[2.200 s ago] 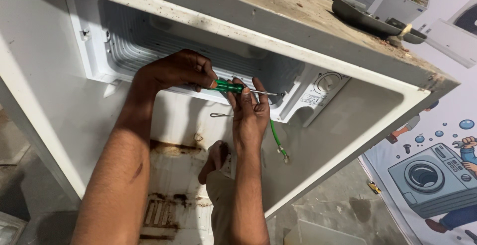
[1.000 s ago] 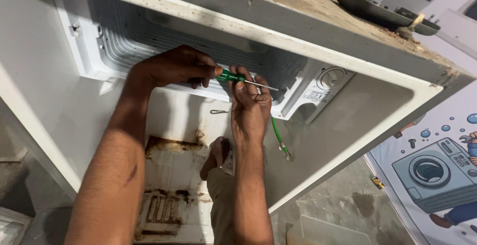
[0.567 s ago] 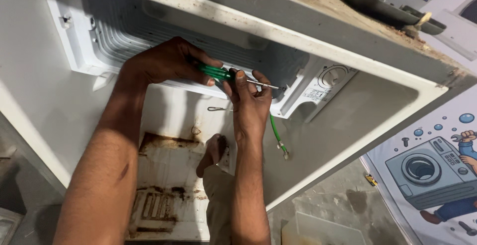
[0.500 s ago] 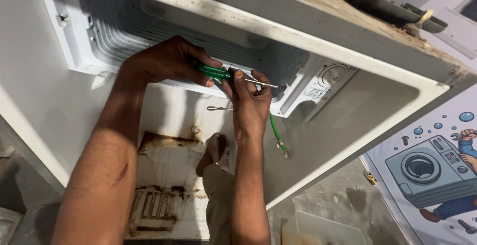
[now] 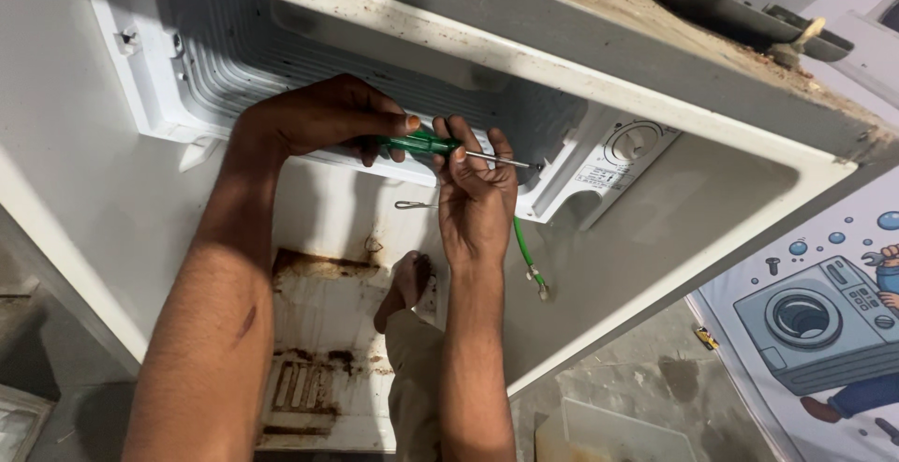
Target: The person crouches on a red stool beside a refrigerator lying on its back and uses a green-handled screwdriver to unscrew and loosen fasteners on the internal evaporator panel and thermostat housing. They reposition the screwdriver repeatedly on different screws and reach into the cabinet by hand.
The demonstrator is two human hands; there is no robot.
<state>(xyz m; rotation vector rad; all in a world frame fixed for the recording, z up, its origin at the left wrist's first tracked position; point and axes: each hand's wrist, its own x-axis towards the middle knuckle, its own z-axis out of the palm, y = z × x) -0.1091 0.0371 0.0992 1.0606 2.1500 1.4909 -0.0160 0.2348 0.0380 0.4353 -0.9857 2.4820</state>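
Fingers (image 5: pixel 370 120) of our left hand (image 5: pixel 314 120) are curled tight around the green handle of a screwdriver (image 5: pixel 421 144), thumb pressed on top. Our right hand (image 5: pixel 476 202) pinches the same tool just where handle meets metal shaft, so the screwdriver lies level between both hands, its tip pointing right toward a white control box (image 5: pixel 609 167). Around them stands an open white fridge cabinet (image 5: pixel 655 265), with a green wire (image 5: pixel 524 256) hanging below.
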